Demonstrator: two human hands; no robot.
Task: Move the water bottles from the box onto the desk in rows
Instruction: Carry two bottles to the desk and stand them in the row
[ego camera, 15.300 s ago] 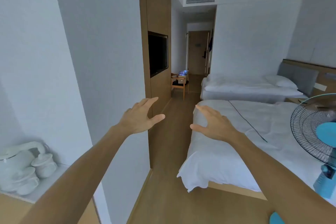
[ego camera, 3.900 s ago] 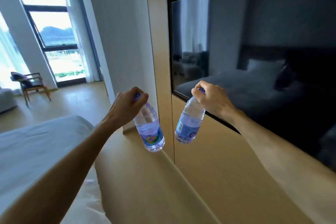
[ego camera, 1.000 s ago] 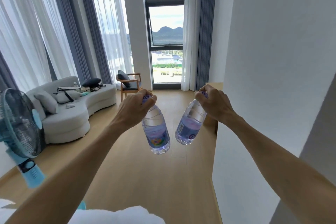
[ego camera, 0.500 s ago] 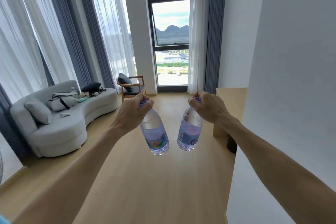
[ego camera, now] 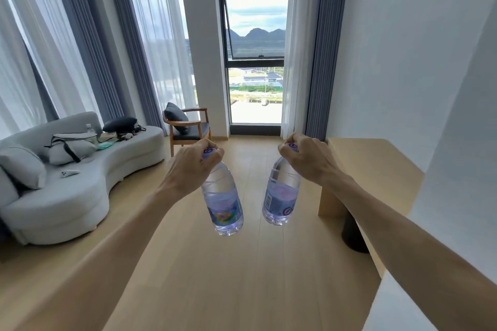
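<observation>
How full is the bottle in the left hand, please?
Nearly full: in the bottle hanging from the left hand, the water line sits near its shoulder.

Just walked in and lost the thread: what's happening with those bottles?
A person is carrying two water bottles, one per hand. The left hand grips the left bottle by its cap, and the right hand grips the right bottle the same way. Both hang over the floor; the wooden desk stands ahead on the right.

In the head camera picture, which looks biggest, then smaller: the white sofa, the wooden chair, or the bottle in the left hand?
1. White sofa
2. Wooden chair and bottle in the left hand: alike; the bottle is nearer, so unsure.
</observation>
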